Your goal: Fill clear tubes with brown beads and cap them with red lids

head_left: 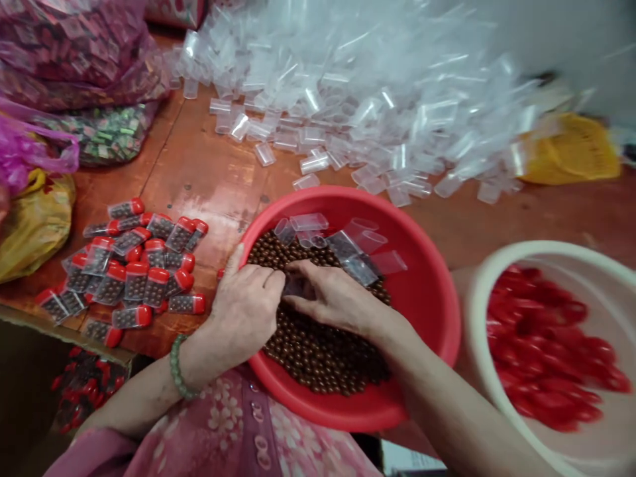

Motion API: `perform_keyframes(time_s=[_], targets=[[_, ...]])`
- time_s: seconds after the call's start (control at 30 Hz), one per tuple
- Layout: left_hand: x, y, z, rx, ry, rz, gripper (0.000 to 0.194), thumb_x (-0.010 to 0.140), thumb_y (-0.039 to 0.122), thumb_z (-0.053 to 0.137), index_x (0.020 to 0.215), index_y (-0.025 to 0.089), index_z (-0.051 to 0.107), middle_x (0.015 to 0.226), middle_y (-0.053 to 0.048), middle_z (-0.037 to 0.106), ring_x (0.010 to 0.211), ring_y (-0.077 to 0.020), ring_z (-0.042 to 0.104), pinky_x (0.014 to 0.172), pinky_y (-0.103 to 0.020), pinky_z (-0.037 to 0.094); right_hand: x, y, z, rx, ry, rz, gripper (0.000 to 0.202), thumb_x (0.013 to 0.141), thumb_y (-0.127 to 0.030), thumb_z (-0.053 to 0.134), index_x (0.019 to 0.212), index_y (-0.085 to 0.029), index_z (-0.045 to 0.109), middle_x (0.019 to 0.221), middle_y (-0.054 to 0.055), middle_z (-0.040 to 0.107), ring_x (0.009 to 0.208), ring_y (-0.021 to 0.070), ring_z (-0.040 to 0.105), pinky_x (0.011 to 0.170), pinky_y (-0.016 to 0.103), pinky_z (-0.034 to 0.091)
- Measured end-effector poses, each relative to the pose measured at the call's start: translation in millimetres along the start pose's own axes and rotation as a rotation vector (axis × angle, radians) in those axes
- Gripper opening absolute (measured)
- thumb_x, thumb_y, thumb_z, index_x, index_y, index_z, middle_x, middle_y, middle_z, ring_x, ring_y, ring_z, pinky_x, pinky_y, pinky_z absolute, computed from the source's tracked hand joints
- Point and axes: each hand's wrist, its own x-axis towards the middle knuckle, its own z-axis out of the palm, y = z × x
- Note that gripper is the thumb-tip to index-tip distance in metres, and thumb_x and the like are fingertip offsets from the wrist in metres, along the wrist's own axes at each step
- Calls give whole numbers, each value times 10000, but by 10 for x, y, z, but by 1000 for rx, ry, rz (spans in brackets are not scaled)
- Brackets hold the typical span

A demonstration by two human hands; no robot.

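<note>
A red basin [432, 298] holds many shiny brown beads [328, 371], and both hands are over them. My right hand [338, 298] reaches in from the right, thumb and fingers closed around a small clear plastic container [297, 286] that is mostly hidden. Against it, my left hand [248, 305] is closed with its fingers curled, near the basin's left rim. What the left fingers hold is hidden. Several empty clear containers [348, 252] lie on the beads toward the basin's far side.
Bead-filled containers with red caps [136, 278] lie in a group at left. A white basin [479, 318] of red caps [541, 351] stands at right. Clear containers [348, 99] are heaped at the back, beside a yellow bag [571, 152]. Filled plastic bags [94, 132] sit back left.
</note>
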Motion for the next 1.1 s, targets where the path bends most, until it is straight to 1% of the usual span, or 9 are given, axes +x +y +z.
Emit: perform_keyframes(time_s=[0.1, 0.23, 0.33, 0.43, 0.57, 0.77, 0.97, 1.03, 1.1], targets=[[2, -38, 43, -85, 112, 4, 215, 904, 133, 467, 1040, 154, 632, 979, -66, 730, 918, -206, 658, 1155, -527, 285, 19, 37, 10, -254, 45, -65, 230, 850, -195, 528, 1059, -123, 588, 969, 121, 659, 830, 217, 639, 719, 301, 462], [10, -58, 56, -138, 187, 4, 213, 916, 149, 472, 1036, 159, 648, 972, -43, 745, 886, -189, 674, 1176, -529, 245, 80, 10, 74, -590, 15, -150, 193, 832, -55, 464, 928, -114, 621, 893, 135, 618, 807, 249, 619, 695, 342, 448], [17, -60, 50, -141, 177, 3, 221, 915, 148, 465, 1028, 166, 654, 974, -41, 749, 883, -193, 678, 1180, -545, 223, 116, -57, 130, -633, -34, -278, 225, 872, -62, 434, 957, -102, 638, 886, 139, 630, 831, 264, 616, 712, 374, 467], [22, -61, 49, -145, 175, -1, 236, 908, 148, 460, 1034, 171, 658, 984, -47, 750, 897, -203, 682, 1179, -557, 215, 124, -85, 174, -509, -141, -372, 245, 844, -74, 482, 1037, -79, 633, 983, 152, 646, 898, 259, 619, 790, 391, 494], [26, -65, 49, -162, 188, -9, 262, 910, 153, 442, 1062, 163, 655, 1007, -62, 746, 919, -207, 685, 1175, -559, 219, 112, -29, 211, -160, -211, -400, 336, 738, -62, 566, 1067, -96, 624, 1073, 144, 635, 1003, 241, 608, 902, 395, 494], [23, -99, 69, -225, 230, -17, 291, 922, 135, 420, 1137, 156, 616, 1085, -79, 728, 1012, -196, 672, 1164, -526, 265, 112, 47, 180, 334, -120, -341, 405, 787, -125, 617, 1190, -137, 579, 1144, 102, 655, 1054, 220, 614, 948, 394, 488], [3, -97, -51, -298, 341, 8, 338, 935, 110, 394, 1233, 132, 552, 1214, -136, 671, 1187, -202, 607, 1128, -442, 381, 45, -6, -61, 603, -2, -314, 394, 861, -238, 629, 1243, -167, 564, 1252, 74, 642, 1177, 184, 581, 1055, 362, 421], [6, -70, -138, -394, 256, -17, 398, 936, 147, 418, 1329, 121, 481, 1341, -172, 588, 1293, -225, 529, 1128, -442, 391, 2, -37, -157, 645, 24, -324, 393, 866, -237, 629, 1248, -170, 564, 1261, 72, 639, 1179, 175, 582, 1050, 348, 424], [31, -51, -205, -538, 64, -64, 505, 937, 226, 461, 1420, 105, 378, 1450, -203, 479, 1370, -256, 445, 1120, -447, 404, -42, -64, -233, 688, 32, -336, 396, 872, -244, 624, 1257, -169, 563, 1228, 69, 655, 1135, 169, 605, 1015, 338, 451]])
